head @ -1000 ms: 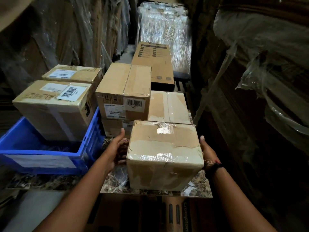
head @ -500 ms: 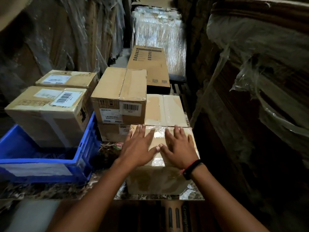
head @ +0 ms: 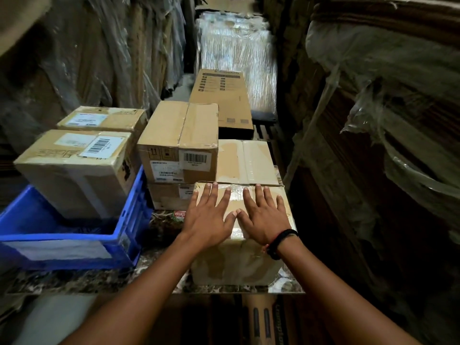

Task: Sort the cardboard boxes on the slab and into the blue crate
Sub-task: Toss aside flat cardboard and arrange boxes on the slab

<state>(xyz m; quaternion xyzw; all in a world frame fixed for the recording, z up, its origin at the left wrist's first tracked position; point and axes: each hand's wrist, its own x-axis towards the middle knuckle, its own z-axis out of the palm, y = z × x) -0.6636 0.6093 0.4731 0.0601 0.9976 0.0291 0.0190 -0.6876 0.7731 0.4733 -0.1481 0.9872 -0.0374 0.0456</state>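
**Near box** [head: 236, 260]: taped carton, upright on the slab [head: 74, 280], at 6 o'clock of the heap. Its far edge is just beside the flat box [head: 246, 161] at 12 o'clock.

**Left hand** [head: 209, 217], **right hand** [head: 263, 220]: both lie palm down on the near box's top. Fingers are straight and spread and the thumbs almost meet. Neither hand grasps anything. The right wrist wears a dark band [head: 281, 242].

**Crate** [head: 134, 207]: blue, at 9 o'clock of the near box. It holds a labelled crate box [head: 74, 168]. A rear box [head: 104, 119] sits behind that (in the crate or beyond it, cannot tell).

**Stack**: top box [head: 178, 140] on low box [head: 166, 197], at 11 o'clock.

**Long box** [head: 221, 95]: well back, at 12 o'clock.

**Step (judged)**: the near box is being set down or pressed into place on the slab, so this carton's sort looks nearly done.

**Next move (judged)**: lift both palms clear, then take another carton by its two sides. The crate has room only at its near end, so anything bound for it must be small.
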